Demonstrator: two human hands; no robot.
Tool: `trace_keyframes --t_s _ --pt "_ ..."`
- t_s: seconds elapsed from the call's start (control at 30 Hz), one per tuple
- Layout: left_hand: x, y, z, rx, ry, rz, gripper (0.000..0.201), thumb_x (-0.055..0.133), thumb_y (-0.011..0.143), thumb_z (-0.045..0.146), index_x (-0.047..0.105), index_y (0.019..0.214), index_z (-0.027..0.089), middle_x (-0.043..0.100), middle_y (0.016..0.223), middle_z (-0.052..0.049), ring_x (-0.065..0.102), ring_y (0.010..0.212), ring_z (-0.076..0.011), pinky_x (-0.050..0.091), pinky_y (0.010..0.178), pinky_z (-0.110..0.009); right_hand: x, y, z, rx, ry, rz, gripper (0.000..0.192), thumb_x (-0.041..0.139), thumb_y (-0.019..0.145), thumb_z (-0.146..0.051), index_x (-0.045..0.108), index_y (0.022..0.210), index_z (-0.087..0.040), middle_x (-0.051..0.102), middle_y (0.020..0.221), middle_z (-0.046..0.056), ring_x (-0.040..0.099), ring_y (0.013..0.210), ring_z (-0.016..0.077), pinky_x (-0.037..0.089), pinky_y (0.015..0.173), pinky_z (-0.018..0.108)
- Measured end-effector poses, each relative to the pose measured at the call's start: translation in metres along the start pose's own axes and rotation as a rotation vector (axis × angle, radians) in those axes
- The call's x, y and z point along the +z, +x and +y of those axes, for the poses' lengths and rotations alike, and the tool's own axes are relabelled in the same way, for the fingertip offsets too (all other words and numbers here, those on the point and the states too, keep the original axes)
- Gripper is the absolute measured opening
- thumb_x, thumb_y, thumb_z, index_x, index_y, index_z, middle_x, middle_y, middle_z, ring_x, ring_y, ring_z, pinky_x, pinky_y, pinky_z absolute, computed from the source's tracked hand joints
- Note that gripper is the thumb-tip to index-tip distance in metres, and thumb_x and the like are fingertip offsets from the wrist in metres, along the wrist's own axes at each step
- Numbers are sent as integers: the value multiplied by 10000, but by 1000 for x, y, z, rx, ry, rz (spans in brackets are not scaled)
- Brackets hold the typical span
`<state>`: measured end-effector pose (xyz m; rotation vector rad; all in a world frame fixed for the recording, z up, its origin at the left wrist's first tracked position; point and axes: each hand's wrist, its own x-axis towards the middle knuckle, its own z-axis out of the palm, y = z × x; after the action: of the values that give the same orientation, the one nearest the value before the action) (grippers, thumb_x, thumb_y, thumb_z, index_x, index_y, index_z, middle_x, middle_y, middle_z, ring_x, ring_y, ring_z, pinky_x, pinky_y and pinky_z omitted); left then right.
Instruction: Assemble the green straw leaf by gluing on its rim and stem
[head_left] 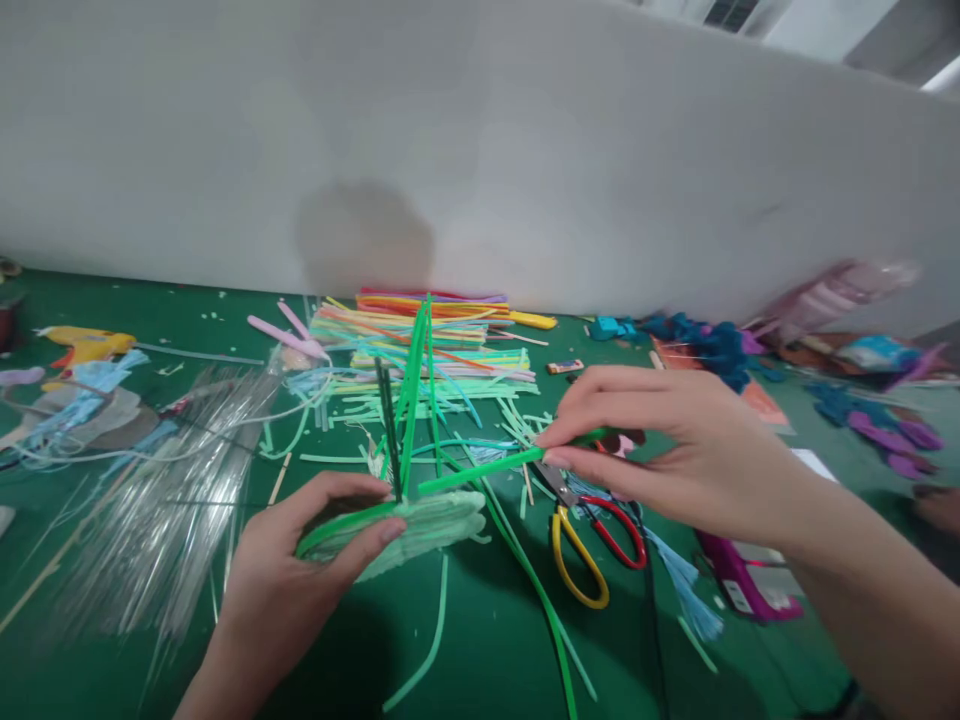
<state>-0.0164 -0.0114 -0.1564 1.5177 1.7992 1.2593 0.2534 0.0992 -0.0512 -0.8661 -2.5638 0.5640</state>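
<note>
The left hand (300, 570) is clamped around a flat pale-green bundle (420, 522), thumb on top and fingers beneath, holding it just above the green table (480, 640). Several green strips (411, 400) stand up from the bundle right beside the thumb, leaning together at their tops. The right hand (667, 450) pinches the end of a green straw (487, 468) between thumb and fingertips; the straw's other end reaches down to the bundle beside the left thumb. Just under the right hand lie scissors (592, 545) with one yellow and one red handle. Beyond both hands sits a stack of coloured straws (427, 335), and left of the left hand lies a spread of clear strips (172, 490).
</note>
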Motion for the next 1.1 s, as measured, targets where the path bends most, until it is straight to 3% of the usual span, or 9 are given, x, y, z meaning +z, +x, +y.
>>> trace_keyframes --t_s 0.27,0.73,1.1 --pt "0 -3 -3 37 -5 -21 151 798 748 395 705 854 339 764 807 113 743 726 -105 575 698 -128 6 2 -2 -11 66 13 61 697 905 -264 747 914 -230 672 864 -7 633 749 93 490 679 228" --pt "1 -3 -2 113 30 -5 140 779 776 313 684 876 333 763 809 119 742 713 -97 578 705 -130 10 2 -7 -2 48 -65 77 676 904 -227 752 890 -222 677 847 -9 625 721 84 474 634 211" --pt "2 -5 -3 211 136 34 169 759 809 411 666 920 323 758 826 115 736 716 -96 566 693 -126 12 5 -10 -8 22 -47 90 667 905 -234 753 888 -216 687 845 -5 630 713 93 462 606 228"
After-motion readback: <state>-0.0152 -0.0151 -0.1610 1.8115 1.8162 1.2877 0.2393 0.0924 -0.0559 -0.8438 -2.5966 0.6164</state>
